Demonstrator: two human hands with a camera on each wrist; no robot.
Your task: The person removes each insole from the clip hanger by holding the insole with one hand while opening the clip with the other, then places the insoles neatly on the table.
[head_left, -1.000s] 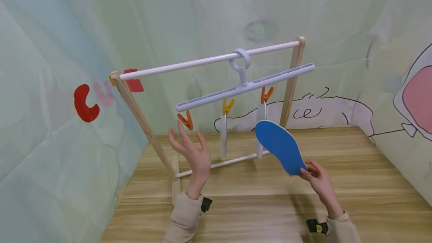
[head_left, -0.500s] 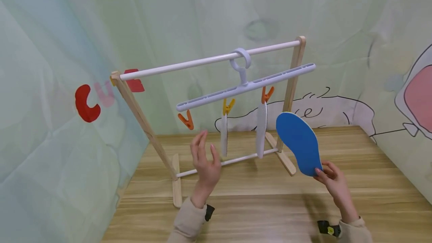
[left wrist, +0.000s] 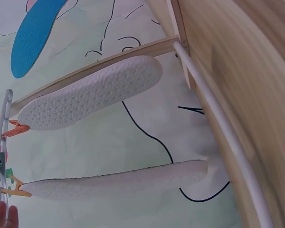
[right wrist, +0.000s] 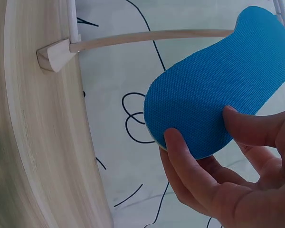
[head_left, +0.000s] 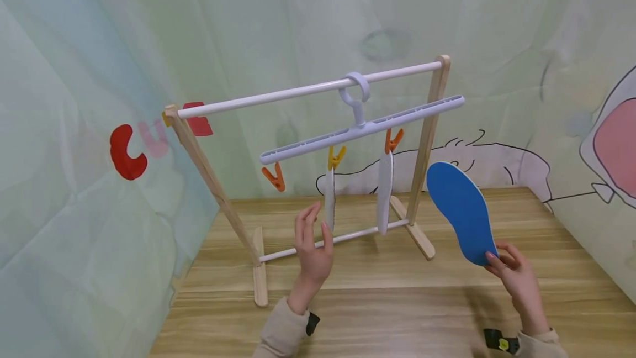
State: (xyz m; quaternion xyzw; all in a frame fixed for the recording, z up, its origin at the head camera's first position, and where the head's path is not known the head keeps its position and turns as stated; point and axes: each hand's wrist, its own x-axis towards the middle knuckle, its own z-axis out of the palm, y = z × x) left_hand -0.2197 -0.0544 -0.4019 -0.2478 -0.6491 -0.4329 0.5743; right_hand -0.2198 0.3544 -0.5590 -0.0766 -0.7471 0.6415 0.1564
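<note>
My right hand (head_left: 519,283) pinches one end of a blue insole (head_left: 459,209) between thumb and fingers; the insole stands tilted right of the rack. In the right wrist view, fingers lie on both faces of the blue insole (right wrist: 199,95). My left hand (head_left: 314,253) is raised with loosely bent fingers and holds nothing, near a hanging white insole (head_left: 330,200). A yellow clip (head_left: 336,157) grips that insole under the pale hanger (head_left: 358,125). A second white insole (head_left: 385,192) hangs from an orange clip (head_left: 394,141). Another orange clip (head_left: 274,177) at the hanger's left end holds nothing.
A wooden rack stands on the table (head_left: 387,314); its white top rod (head_left: 268,96) carries the hanger. A lower rod (head_left: 355,235) and wooden feet (head_left: 260,269) sit near the tabletop. Printed cloth walls (head_left: 278,32) enclose the back and sides.
My right hand has moved right with the blue insole, away from the rack. My left hand has moved down and right, away from the left orange clip.
</note>
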